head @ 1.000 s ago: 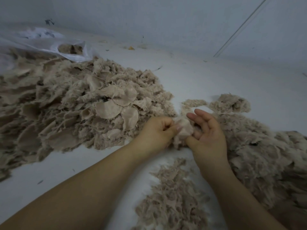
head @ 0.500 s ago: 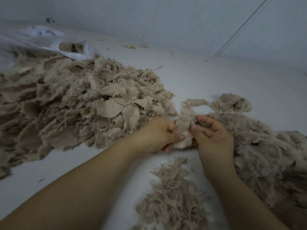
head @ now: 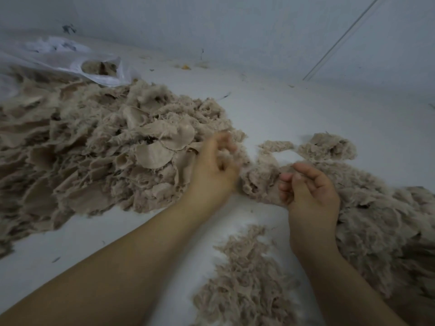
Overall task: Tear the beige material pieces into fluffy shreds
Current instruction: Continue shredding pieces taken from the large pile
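The beige material pieces (head: 153,156) look like thin woven cloth, matt, with frayed edges, while the shreds (head: 247,285) are soft, fuzzy fibre. They lie on a smooth, matt white floor (head: 294,109). Behind the heap, a plastic bag (head: 70,60) is thin, translucent and faintly glossy.

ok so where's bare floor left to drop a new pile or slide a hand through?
Widest bare stretch of white surface: between the back wall and the big pile and fluffy pile. Also the near-left corner in front of the big pile, beside the left forearm. Crowded: the middle around the left hand and right hand, and the small shred heap.
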The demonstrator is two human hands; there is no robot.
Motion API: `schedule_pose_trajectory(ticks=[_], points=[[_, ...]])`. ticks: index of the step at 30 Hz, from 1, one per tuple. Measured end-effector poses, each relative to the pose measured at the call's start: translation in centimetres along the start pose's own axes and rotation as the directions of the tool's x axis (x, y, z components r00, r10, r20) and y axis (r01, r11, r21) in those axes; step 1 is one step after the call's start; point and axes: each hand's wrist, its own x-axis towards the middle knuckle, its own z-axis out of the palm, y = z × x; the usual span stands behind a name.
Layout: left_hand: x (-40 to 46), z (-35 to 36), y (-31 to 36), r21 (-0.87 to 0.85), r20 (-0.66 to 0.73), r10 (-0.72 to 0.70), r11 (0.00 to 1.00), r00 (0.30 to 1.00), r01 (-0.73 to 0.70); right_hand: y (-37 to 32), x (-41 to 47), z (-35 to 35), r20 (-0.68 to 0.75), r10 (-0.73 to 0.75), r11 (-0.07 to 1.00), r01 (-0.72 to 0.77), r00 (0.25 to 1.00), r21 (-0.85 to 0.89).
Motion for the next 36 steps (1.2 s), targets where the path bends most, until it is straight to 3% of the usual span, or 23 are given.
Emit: schedule_pose_trajectory(ticks=[2,3,5,7,10,13,17,20,22,25,27,30,36], points=[[-0.8,0.8,-0.6,0.406,0.212,0.020,0.908,0.977,-0.107,-0.1,0.0,0.1,0.006,-0.014,1.000,0.014,1.000,0.013],[-1.0,1.1,-0.8,0.516,0.310,0.043,0.832,0.950,-0.206,-0.1,0.0,0.1,0.024,-0.021,1.000,0.020,1.000,0.023],[-1.0,1.3,-0.7,0.627,0.417,0.063,0.702,0.907,-0.338,0.0,-0.1,0.1,0.098,-0.028,0.999,0.023,0.995,0.047],[-0.9,1.3,-0.8,0.667,0.436,0.081,0.639,0.896,-0.382,0.3,-0.2,0.3,0.240,-0.007,0.999,-0.002,0.971,0.036],[-1.3,1.2,-0.9,0.569,0.437,0.182,0.702,0.881,-0.428,1.0,-0.3,0.4,0.404,0.100,0.991,-0.055,0.909,-0.122],[-1.3,1.0,-0.7,0.411,0.303,0.257,0.834,0.918,-0.369,1.3,-0.2,0.2,0.397,0.166,0.966,-0.067,0.903,-0.250],[-1.0,0.9,0.0,0.090,0.039,0.136,0.986,0.990,-0.139,1.4,0.0,0.0,0.371,0.172,0.958,-0.066,0.913,-0.280],[-1.2,0.7,0.4,-0.112,0.058,0.055,0.993,0.997,-0.048,1.2,0.0,0.1,0.387,0.134,0.935,0.013,0.912,-0.355],[-1.5,0.8,0.5,-0.191,0.119,0.050,0.981,0.992,-0.027,1.0,-0.1,0.1,0.479,0.137,0.902,0.090,0.867,-0.421],[-1.9,1.1,0.7,-0.272,0.220,0.078,0.962,0.972,-0.016,0.8,-0.3,0.3,0.583,0.113,0.728,0.332,0.805,-0.600],[-2.0,1.1,0.8,-0.288,0.236,0.096,0.957,0.967,-0.024,0.6,-0.2,0.4,0.572,0.094,0.648,0.386,0.815,-0.657],[-1.9,1.0,0.6,-0.344,0.137,0.070,0.939,0.988,-0.019,0.3,-0.2,0.6,0.464,0.089,0.569,0.338,0.881,-0.750],[-1.3,0.3,0.3,-0.372,0.052,0.032,0.928,0.998,-0.011,0.5,0.0,0.1,0.275,0.037,0.620,0.193,0.961,-0.760]])
